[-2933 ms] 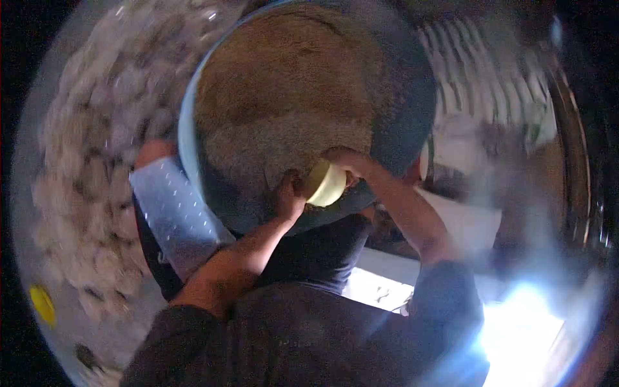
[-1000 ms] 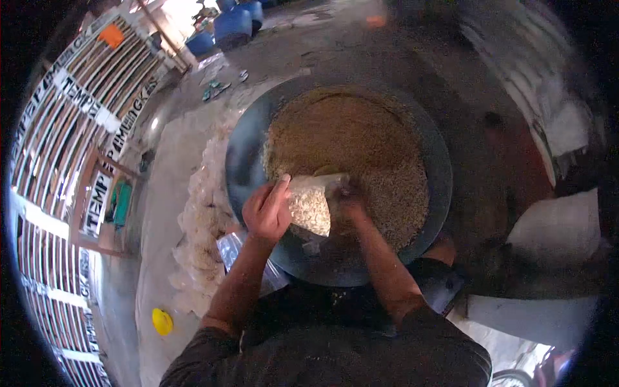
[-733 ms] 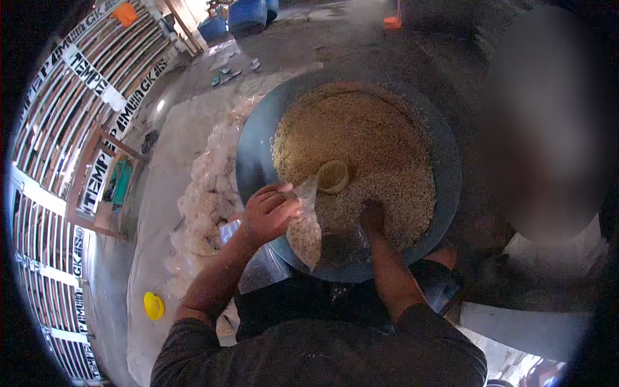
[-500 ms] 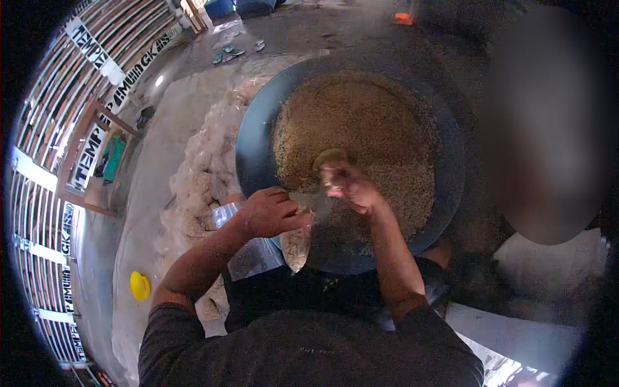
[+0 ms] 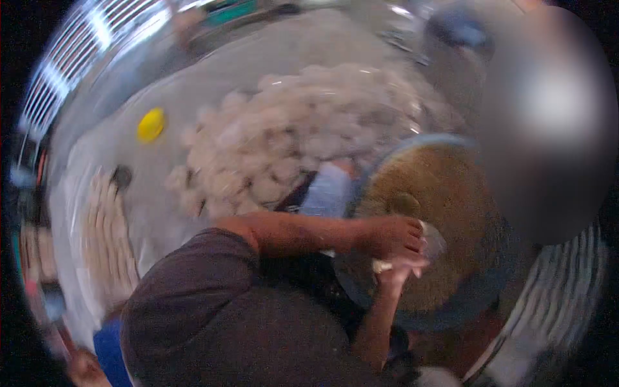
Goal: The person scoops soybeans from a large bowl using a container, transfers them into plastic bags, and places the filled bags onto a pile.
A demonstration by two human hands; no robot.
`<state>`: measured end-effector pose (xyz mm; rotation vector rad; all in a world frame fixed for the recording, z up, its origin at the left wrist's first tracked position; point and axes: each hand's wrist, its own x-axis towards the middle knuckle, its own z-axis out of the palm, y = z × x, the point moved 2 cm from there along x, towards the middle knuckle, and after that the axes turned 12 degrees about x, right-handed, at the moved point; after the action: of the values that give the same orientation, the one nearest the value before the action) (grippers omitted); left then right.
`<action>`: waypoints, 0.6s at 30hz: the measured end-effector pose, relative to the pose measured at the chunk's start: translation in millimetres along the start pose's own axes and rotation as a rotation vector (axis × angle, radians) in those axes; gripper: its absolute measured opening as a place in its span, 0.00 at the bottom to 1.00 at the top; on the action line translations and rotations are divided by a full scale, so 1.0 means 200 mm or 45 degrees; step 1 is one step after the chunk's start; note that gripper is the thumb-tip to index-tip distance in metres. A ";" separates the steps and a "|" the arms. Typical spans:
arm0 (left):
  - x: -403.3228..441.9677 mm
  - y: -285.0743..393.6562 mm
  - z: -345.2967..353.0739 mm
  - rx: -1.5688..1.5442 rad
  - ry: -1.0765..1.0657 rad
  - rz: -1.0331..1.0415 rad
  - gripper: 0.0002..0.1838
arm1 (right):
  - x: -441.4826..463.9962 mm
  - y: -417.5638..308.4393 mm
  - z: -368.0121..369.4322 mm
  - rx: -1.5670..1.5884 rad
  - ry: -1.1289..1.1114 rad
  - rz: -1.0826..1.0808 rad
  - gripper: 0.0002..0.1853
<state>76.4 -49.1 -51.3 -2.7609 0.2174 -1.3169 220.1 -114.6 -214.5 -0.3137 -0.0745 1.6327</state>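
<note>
My left hand [image 5: 390,237] and my right hand [image 5: 394,274] are together over the near left part of a large round basin [image 5: 412,143] full of brown grains [image 5: 454,193]. Between and beside their closed fingers shows a clear plastic bag [image 5: 434,242], with pale contents peeking out by my right hand. A round scoop [image 5: 403,204] lies on the grains just beyond my hands. Motion blur hides the exact finger positions. Flat plastic bags [image 5: 327,190] rest at the basin's left edge.
A heap of filled bags [image 5: 277,138] covers the sheet left of the basin. A yellow object [image 5: 151,125] lies farther left. Rows of long pale packs [image 5: 106,232] are at the lower left, and another person's hand [image 5: 85,369] shows at the bottom left corner.
The view has swung left, so the basin now appears at the right. My right hand has moved from near the scoop to my left hand at the bag.
</note>
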 end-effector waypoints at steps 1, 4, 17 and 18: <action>-0.09 0.05 -0.04 -0.070 0.096 -0.377 0.33 | 0.03 0.08 0.07 -0.166 -0.038 0.021 0.28; -0.32 0.08 -0.16 -0.255 0.318 -1.110 0.39 | -0.04 0.18 0.38 -0.617 -0.162 -0.118 0.31; -1.56 0.13 -1.13 1.062 0.116 -2.382 0.16 | 0.01 0.05 0.02 -2.524 0.683 0.155 0.32; -1.83 0.10 -1.06 1.283 0.284 -2.189 0.17 | -0.03 -0.01 -0.12 -2.692 0.760 0.282 0.31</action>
<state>-318.6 -12.5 -201.4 -1.4290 -2.3579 -1.1110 227.7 -124.4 -236.8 -2.3764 -1.3395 0.9454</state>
